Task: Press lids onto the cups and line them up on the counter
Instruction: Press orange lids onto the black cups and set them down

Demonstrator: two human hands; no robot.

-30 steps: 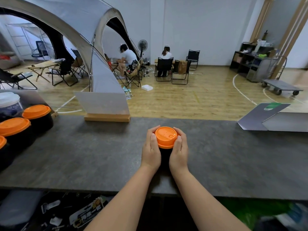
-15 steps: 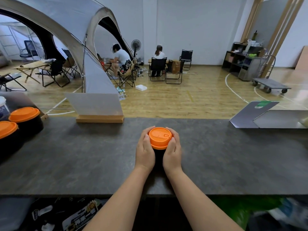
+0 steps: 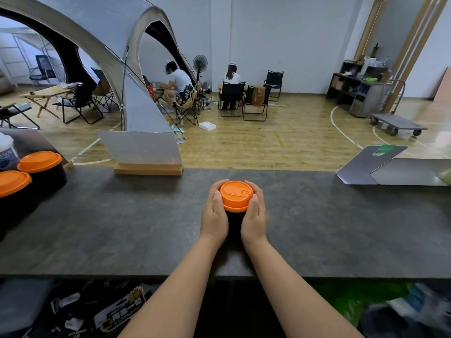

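A black cup [image 3: 233, 222] with an orange lid [image 3: 236, 195] stands on the dark grey counter [image 3: 122, 223], near its middle. My left hand [image 3: 214, 215] wraps around the cup's left side, thumb against the lid's rim. My right hand [image 3: 254, 215] wraps the right side the same way. Most of the cup's body is hidden between my palms. At the left edge two more black cups with orange lids [image 3: 40, 161] [image 3: 13, 182] stand one behind the other.
A white lidded cup [image 3: 7, 152] stands behind the left cups. A clear sign in a wooden base [image 3: 146, 154] stands at the counter's far edge, folded grey boards [image 3: 395, 169] at the far right. Beyond are a tent, chairs and seated people.
The view has swung slightly right, so fewer cups show at the left. Both hands stay clasped round the lidded cup in the same spot on the counter.
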